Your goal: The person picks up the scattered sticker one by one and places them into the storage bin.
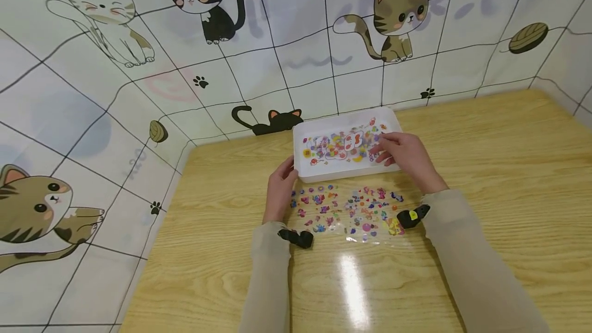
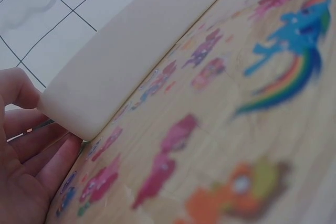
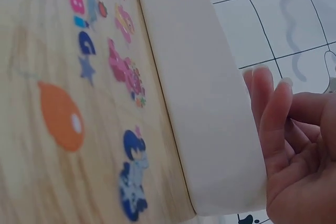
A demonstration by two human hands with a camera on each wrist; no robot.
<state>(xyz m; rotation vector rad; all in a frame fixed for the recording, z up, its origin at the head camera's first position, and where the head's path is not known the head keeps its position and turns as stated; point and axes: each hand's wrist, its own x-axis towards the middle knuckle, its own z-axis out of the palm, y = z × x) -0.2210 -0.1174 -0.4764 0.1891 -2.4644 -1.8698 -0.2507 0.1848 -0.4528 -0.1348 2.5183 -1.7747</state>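
Observation:
A shallow white tray point(image 1: 344, 172) stands near the wall, with many small colourful stickers point(image 1: 353, 140) inside it. My left hand point(image 1: 280, 189) holds the tray's near left corner, thumb by the front wall and fingers along the left side. In the left wrist view the fingers point(image 2: 58, 156) meet that corner. Over the tray's right end hovers my right hand point(image 1: 407, 155), its fingers loosely bent down among the stickers. The right wrist view shows those fingers point(image 3: 275, 119) behind the tray's side wall point(image 3: 199, 93), with nothing visible between them; the inside of the tray is hidden there.
Clear sheets of cartoon stickers point(image 1: 344, 209) lie on the wooden table point(image 1: 213, 251) in front of the tray, between both forearms. Behind the tray rises a tiled wall point(image 1: 305, 66) with cat drawings. A black wrist camera point(image 1: 298, 239) sits at the left cuff, another point(image 1: 411, 216) at the right.

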